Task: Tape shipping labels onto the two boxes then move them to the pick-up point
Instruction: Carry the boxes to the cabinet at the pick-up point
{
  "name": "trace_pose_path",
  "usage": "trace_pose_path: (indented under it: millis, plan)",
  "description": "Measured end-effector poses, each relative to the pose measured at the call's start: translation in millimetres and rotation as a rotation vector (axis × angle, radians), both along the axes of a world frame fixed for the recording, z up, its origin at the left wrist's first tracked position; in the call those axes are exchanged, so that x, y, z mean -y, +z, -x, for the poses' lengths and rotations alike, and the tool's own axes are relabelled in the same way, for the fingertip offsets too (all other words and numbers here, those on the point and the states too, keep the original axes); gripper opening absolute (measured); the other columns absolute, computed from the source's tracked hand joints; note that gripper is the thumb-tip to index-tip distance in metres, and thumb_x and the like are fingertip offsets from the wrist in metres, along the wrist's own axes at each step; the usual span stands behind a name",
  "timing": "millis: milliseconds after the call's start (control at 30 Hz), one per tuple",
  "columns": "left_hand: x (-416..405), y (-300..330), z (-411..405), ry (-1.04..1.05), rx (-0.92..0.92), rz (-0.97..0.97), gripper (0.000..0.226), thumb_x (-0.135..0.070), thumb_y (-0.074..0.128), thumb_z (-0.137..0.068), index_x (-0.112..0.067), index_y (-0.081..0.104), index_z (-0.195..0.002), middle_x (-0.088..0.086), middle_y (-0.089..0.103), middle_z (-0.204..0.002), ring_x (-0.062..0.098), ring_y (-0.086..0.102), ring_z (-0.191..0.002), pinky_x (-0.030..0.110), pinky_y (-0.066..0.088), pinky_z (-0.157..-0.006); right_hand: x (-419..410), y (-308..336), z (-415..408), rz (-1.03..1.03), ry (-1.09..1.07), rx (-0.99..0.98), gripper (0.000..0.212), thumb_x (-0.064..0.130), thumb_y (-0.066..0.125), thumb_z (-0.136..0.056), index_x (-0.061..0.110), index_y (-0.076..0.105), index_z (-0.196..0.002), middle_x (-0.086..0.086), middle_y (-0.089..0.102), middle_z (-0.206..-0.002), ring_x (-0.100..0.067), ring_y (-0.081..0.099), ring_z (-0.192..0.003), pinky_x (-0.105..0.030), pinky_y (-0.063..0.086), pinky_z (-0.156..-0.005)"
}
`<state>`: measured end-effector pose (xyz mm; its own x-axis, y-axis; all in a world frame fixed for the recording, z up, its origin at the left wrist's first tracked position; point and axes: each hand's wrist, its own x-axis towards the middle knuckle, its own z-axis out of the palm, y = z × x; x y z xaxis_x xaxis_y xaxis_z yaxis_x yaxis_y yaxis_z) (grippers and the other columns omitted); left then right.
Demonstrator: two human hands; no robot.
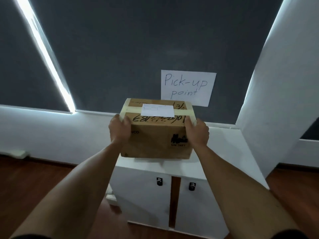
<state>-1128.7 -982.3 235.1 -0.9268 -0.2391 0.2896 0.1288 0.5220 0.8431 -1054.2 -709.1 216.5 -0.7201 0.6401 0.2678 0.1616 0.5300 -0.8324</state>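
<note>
Cardboard box [156, 135] sits at frame centre, on or just above the white cabinet [155, 183]; contact cannot be confirmed. Left hand [119, 129] and right hand [197, 131] grip its upper side edges, fingers curled over the top. Shipping label [158, 110] lies taped on top. Pick-up point sign [188, 87] hangs directly behind.

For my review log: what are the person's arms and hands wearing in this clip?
Nothing on the left hand or right hand: no gloves, rings or watch show. Both forearms are bare. A dark sleeve edge shows near each bottom corner of the frame.
</note>
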Motion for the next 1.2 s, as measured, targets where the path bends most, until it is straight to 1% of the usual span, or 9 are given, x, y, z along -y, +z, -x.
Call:
trace_pose_path:
  millis: [133,267,367,467,600,700,767,1000,1200]
  plan:
    - [34,-6,53,-0.066,0.022,0.000,0.033,-0.036,0.049,-0.103,-0.009,0.059,-0.120,0.009,0.063,-0.115,0.027,0.059,-0.105,0.042,0.052,-0.089,38,-3,36,0.005,-0.056,-0.019,0.047,0.056,0.052,-0.101,0.012,0.067,-0.101,0.004,0.060,-0.087,-0.022,0.057,-0.083,-0.033,0.043,-0.073]
    - [64,-18,93,-0.114,0.046,-0.018,0.027,-0.032,0.049,-0.104,-0.009,0.059,-0.114,0.008,0.062,-0.110,0.023,0.058,-0.099,0.033,0.046,-0.079,75,-12,66,0.005,-0.094,-0.034,0.045,0.054,0.052,-0.101,0.013,0.069,-0.105,0.007,0.061,-0.089,-0.019,0.058,-0.083,-0.032,0.045,-0.074]
    - [76,-26,112,-0.128,0.060,-0.040,0.023,-0.029,0.050,-0.104,-0.010,0.059,-0.111,0.005,0.061,-0.106,0.020,0.058,-0.097,0.024,0.042,-0.070,90,-19,82,0.008,-0.102,-0.024,0.043,0.055,0.053,-0.101,0.015,0.068,-0.102,0.006,0.063,-0.088,-0.019,0.060,-0.083,-0.032,0.047,-0.075]
    - [82,-33,126,-0.143,0.066,-0.055,0.022,-0.028,0.051,-0.104,-0.009,0.061,-0.110,0.004,0.062,-0.104,0.020,0.059,-0.094,0.018,0.039,-0.062,97,-25,92,-0.011,-0.102,-0.006,0.043,0.054,0.052,-0.102,0.013,0.067,-0.100,0.004,0.062,-0.090,-0.018,0.058,-0.082,-0.030,0.043,-0.075]
    - [88,-43,141,-0.170,0.058,-0.033,0.023,-0.030,0.051,-0.104,-0.009,0.060,-0.109,0.005,0.062,-0.104,0.020,0.058,-0.094,0.018,0.038,-0.064,102,-31,101,-0.021,-0.098,0.009,0.044,0.052,0.052,-0.103,0.011,0.068,-0.105,0.005,0.062,-0.091,-0.014,0.057,-0.082,-0.027,0.040,-0.075]
    - [91,-53,152,-0.187,0.054,-0.038,0.024,-0.030,0.051,-0.103,-0.009,0.061,-0.108,0.006,0.064,-0.103,0.023,0.060,-0.095,0.029,0.044,-0.074,103,-34,109,-0.011,-0.102,0.002,0.046,0.053,0.053,-0.102,0.011,0.068,-0.107,0.000,0.067,-0.094,-0.017,0.060,-0.085,-0.028,0.043,-0.076]
    - [92,-58,159,-0.194,0.053,-0.049,0.024,-0.030,0.052,-0.103,-0.009,0.062,-0.108,0.006,0.065,-0.102,0.024,0.061,-0.094,0.033,0.045,-0.076,103,-34,115,-0.012,-0.103,-0.010,0.046,0.053,0.054,-0.102,0.011,0.069,-0.110,-0.003,0.070,-0.099,-0.017,0.061,-0.087,-0.029,0.045,-0.077]
    - [84,-54,177,-0.208,0.046,-0.093,0.028,-0.029,0.053,-0.104,-0.008,0.063,-0.120,0.001,0.061,-0.106,0.019,0.056,-0.096,0.032,0.044,-0.083,101,-36,136,0.035,-0.113,-0.015,0.052,0.055,0.055,-0.100,0.011,0.065,-0.125,-0.007,0.071,-0.114,-0.026,0.066,-0.104,-0.034,0.051,-0.086]
    - [77,-54,188,-0.211,0.073,-0.153,0.029,-0.027,0.054,-0.103,-0.007,0.060,-0.123,0.001,0.061,-0.108,0.019,0.057,-0.098,0.033,0.044,-0.081,99,-33,148,0.060,-0.113,-0.034,0.048,0.049,0.056,-0.102,0.009,0.064,-0.125,-0.003,0.068,-0.110,-0.017,0.061,-0.095,-0.029,0.046,-0.079]
